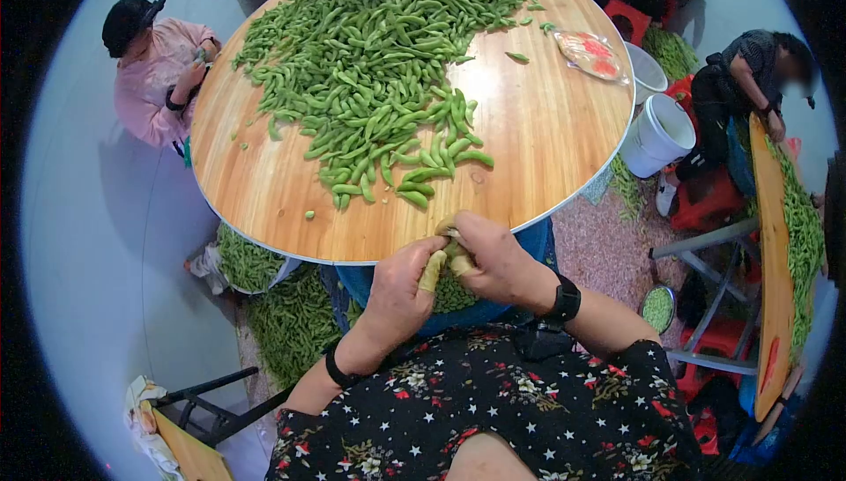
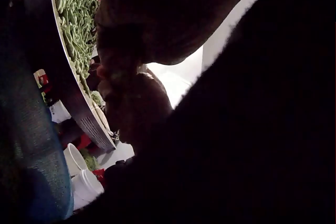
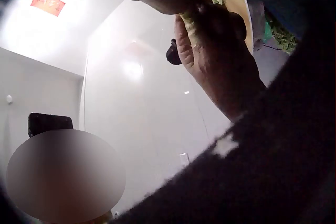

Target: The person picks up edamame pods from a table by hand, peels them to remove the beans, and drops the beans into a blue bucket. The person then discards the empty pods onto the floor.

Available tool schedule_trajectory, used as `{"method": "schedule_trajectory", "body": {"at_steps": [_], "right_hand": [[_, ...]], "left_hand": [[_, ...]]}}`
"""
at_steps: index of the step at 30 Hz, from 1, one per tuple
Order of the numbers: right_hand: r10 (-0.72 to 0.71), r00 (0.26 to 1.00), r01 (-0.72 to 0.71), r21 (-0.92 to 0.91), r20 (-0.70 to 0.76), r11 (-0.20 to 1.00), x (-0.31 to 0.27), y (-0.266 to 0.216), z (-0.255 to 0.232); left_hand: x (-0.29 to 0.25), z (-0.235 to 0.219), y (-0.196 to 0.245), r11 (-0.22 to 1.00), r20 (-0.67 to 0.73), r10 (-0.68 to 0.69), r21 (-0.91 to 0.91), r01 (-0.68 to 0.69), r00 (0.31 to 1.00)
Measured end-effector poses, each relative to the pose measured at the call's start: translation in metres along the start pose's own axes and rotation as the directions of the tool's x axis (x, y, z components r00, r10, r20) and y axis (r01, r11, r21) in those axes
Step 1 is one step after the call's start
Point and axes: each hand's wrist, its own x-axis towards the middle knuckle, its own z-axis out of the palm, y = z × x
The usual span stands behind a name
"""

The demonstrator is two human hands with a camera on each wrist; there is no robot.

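Both hands meet just off the near edge of the round wooden table point(image 1: 529, 142), above a blue tub point(image 1: 352, 283) with shelled green beans point(image 1: 454, 294). The left hand point(image 1: 405, 283) and right hand point(image 1: 498, 261) have curled fingers, with yellowish coverings on some, and pinch a small item between them, mostly hidden by the fingers. A large heap of green pods point(image 1: 379, 58) covers the table's middle and far side. In the left wrist view the hands are dark; in the right wrist view the left hand point(image 3: 218, 61) shows yellow on its thumb.
A plastic packet point(image 1: 589, 54) lies at the table's right. White buckets point(image 1: 656, 136) stand beyond that edge. A person in pink point(image 1: 159, 85) is at the left, another in dark clothes point(image 1: 749, 67) at the right by a second table point(image 1: 771, 261). More pods point(image 1: 295, 327) lie below left.
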Motion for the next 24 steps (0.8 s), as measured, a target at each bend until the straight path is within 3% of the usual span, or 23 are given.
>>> {"method": "schedule_trajectory", "body": {"at_steps": [3, 6, 9, 10, 11, 12, 13, 14, 16, 17, 18, 19, 20, 21, 22, 24], "right_hand": [[0.027, 0.999, -0.028, 0.036, 0.017, 0.999, -0.001, 0.0, -0.002], [-0.005, 1.0, 0.005, -0.045, -0.007, 0.999, -0.001, 0.004, 0.002], [0.071, 0.996, -0.062, -0.141, 0.061, 0.988, 0.001, 0.005, -0.006], [0.084, 0.983, -0.067, -0.107, 0.164, 0.992, 0.002, 0.002, -0.014], [0.094, 0.959, -0.077, -0.075, 0.266, 0.994, 0.002, 0.001, -0.019], [0.086, 0.959, -0.07, -0.068, 0.27, 0.995, 0.0, 0.002, -0.02], [0.058, 0.935, -0.039, -0.06, 0.35, 0.997, -0.003, 0.003, -0.021], [0.031, 0.904, -0.009, -0.052, 0.426, 0.999, -0.006, 0.004, -0.023], [-0.003, 0.885, 0.028, -0.047, 0.465, 0.999, -0.01, 0.005, -0.026], [-0.063, 0.886, 0.092, -0.04, 0.459, 0.995, -0.013, 0.007, -0.023], [-0.123, 0.882, 0.156, -0.034, 0.454, 0.987, -0.013, 0.008, -0.02], [-0.125, 0.882, 0.157, -0.034, 0.454, 0.987, -0.012, 0.005, -0.019], [-0.022, 0.87, 0.059, -0.058, 0.493, 0.997, -0.009, 0.001, -0.02], [0.079, 0.846, -0.037, -0.091, 0.528, 0.995, -0.007, -0.002, -0.02], [0.08, 0.846, -0.032, -0.099, 0.527, 0.995, -0.004, -0.004, -0.02], [0.277, 0.859, -0.276, -0.067, 0.43, 0.959, 0.0, -0.007, -0.02]], "left_hand": [[0.0, -0.002, -0.002, 0.999, -0.011, 0.038, 0.012, -0.038, 0.999], [-0.004, -0.007, 0.0, 0.999, 0.04, 0.035, 0.015, -0.036, 0.999], [-0.014, -0.028, 0.009, 0.995, 0.125, -0.058, 0.086, 0.047, 0.99], [-0.021, -0.039, 0.005, 0.994, 0.116, -0.064, 0.094, 0.053, 0.991], [-0.032, -0.055, -0.002, 0.982, 0.331, -0.135, 0.171, 0.081, 0.934], [-0.045, -0.071, -0.009, 0.964, 0.522, -0.214, 0.25, 0.092, 0.826], [-0.061, -0.086, -0.019, 0.918, 0.556, -0.325, 0.381, 0.113, 0.765], [-0.072, -0.098, -0.028, 0.855, 0.572, -0.435, 0.504, 0.12, 0.696], [-0.072, -0.118, -0.02, 0.585, 0.3, -0.676, 0.774, 0.242, 0.673], [-0.075, -0.125, -0.03, 0.57, 0.214, -0.628, 0.781, 0.255, 0.748], [-0.066, -0.13, -0.027, 0.659, 0.136, -0.481, 0.708, 0.255, 0.866], [-0.052, -0.131, -0.026, 0.699, 0.05, -0.419, 0.655, 0.287, 0.907], [-0.04, -0.127, -0.035, 0.725, -0.048, -0.274, 0.646, 0.239, 0.961], [-0.029, -0.122, -0.05, 0.746, -0.149, -0.118, 0.64, 0.186, 0.982], [-0.017, -0.12, -0.067, 0.749, -0.153, -0.111, 0.637, 0.184, 0.982], [0.002, -0.117, -0.096, 0.786, -0.092, 0.06, 0.618, 0.01, 0.994]]}}
